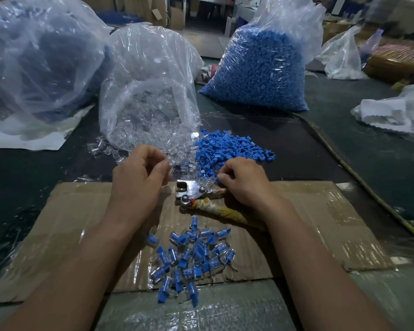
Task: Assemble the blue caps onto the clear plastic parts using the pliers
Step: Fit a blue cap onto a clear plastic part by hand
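Pliers lie flat, head pointing left, handles trailing right; left hand and right hand curl either side of its head, pinch unclear.

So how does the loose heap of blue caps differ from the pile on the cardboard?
The loose heap of blue plastic caps lies on the dark table beyond the metal pliers; the near pile of assembled pieces lies on the taped cardboard sheet. The heap is bare caps, dense; the near pile's caps sit in clear plastic bodies, scattered. Both are unbagged.
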### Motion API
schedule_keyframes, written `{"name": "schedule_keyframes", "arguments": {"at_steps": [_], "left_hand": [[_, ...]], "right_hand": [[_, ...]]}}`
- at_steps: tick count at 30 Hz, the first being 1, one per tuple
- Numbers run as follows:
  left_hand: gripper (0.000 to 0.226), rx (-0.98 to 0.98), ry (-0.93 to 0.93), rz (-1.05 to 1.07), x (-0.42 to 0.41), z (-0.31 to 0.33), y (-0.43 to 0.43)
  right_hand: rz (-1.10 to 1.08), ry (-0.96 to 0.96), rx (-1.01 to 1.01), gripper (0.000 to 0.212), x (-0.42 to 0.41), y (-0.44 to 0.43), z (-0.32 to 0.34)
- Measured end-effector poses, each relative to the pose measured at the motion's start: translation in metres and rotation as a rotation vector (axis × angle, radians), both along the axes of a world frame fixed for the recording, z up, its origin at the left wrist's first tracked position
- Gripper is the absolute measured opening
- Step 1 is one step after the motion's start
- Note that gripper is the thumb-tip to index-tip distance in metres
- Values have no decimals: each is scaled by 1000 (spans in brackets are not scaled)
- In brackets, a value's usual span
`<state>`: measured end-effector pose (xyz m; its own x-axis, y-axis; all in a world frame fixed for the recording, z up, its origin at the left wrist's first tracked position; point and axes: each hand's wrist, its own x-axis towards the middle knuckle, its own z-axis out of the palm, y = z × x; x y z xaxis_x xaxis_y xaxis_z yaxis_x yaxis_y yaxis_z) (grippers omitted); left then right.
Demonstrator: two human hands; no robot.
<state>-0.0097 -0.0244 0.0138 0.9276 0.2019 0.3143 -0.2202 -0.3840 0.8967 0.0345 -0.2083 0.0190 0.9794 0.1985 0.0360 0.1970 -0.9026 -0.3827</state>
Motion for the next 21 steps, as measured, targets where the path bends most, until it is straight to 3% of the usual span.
{"name": "schedule_keyframes", "arguments": {"at_steps": [7, 11, 17, 21], "left_hand": [[22, 42, -6, 5, -1, 2, 0], [25, 1, 6, 5, -2, 6, -1], [23, -152, 78, -60, -5, 11, -4], [20, -195, 95, -85, -9, 12, -8]], "right_hand": [[-19, 72, 19, 14, 4, -2, 1], [-8, -38, 39, 6, 1, -2, -2], [-37, -184, 526, 14, -17, 0, 15], [76, -197, 629, 15, -36, 15, 15]]}}
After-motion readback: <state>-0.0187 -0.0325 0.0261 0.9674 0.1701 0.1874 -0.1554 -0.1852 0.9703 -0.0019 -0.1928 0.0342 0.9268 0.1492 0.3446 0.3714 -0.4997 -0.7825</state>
